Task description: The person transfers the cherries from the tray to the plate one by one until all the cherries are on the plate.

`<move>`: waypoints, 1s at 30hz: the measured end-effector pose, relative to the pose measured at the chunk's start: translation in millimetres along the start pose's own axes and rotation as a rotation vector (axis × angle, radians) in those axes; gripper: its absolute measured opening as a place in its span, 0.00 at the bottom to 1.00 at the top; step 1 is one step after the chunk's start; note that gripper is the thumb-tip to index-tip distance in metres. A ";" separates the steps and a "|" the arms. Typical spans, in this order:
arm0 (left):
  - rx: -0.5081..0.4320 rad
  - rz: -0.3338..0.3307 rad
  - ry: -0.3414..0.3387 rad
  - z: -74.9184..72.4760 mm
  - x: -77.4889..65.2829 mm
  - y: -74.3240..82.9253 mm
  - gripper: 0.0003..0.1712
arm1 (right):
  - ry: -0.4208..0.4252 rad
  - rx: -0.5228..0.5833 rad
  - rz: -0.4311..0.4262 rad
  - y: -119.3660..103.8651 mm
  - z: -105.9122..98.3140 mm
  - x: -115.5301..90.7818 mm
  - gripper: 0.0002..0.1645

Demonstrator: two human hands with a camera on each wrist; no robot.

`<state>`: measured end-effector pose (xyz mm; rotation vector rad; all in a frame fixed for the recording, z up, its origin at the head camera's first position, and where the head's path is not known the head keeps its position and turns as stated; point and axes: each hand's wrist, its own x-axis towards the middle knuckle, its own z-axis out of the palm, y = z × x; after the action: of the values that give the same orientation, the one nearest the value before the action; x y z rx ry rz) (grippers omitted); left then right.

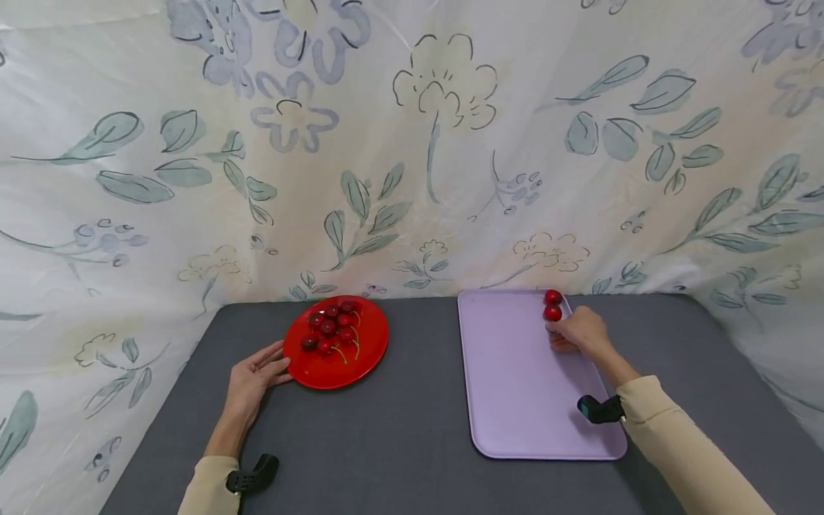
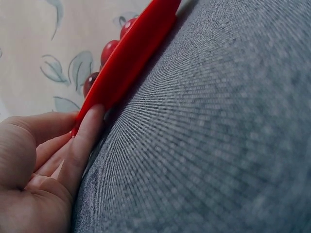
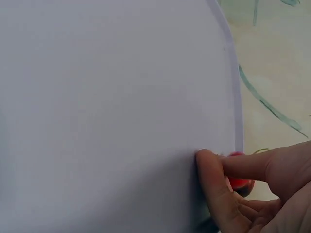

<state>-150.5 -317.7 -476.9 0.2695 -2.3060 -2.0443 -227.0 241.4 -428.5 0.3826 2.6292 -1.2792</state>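
On the left of the table lies a round red plate with several dark red cherries, some with stems. My left hand holds its near-left rim, with fingers against the edge in the left wrist view. On the right lies a lilac tray; two red cherries, one at the far corner and one just nearer, line its right edge. My right hand reaches over that edge, fingertips close by the nearer cherry. A cherry shows partly behind its fingers; I cannot tell whether they pinch one.
A dark grey cloth covers the table, and stretches between the plate and the tray. Behind the table hangs a floral curtain, right at the far edge. The tray has a low raised rim.
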 end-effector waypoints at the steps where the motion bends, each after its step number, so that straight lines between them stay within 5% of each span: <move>1: -0.004 -0.003 0.000 0.3 -0.1 0.0 0.34 | -0.002 0.000 0.001 1.0 -0.4 1.7 0.18; 7: -0.012 0.003 -0.001 0.5 -1.3 1.1 0.34 | -0.035 0.058 0.003 4.9 -5.3 7.2 0.16; 13: -0.016 0.000 -0.006 0.5 -1.4 3.1 0.33 | -0.175 0.382 0.043 1.0 -9.6 3.7 0.18; 20: -0.004 -0.003 -0.002 0.8 -1.6 1.9 0.33 | -0.348 0.715 0.147 -5.3 -3.5 -4.4 0.05; 23: 0.011 0.006 0.002 0.8 -1.0 -0.6 0.33 | -0.378 0.708 0.122 -8.9 2.0 -8.3 0.05; 25: 0.014 0.009 0.001 0.7 -0.6 -1.3 0.33 | -0.400 0.676 0.099 -12.5 6.9 -11.4 0.13; 30: 0.007 0.002 0.004 0.9 0.0 -1.1 0.33 | -0.582 0.551 -0.019 -25.0 24.3 -21.7 0.25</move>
<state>-150.5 -316.9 -478.1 0.2712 -2.3110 -2.0331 -212.8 204.2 -418.7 0.0381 1.7912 -1.7857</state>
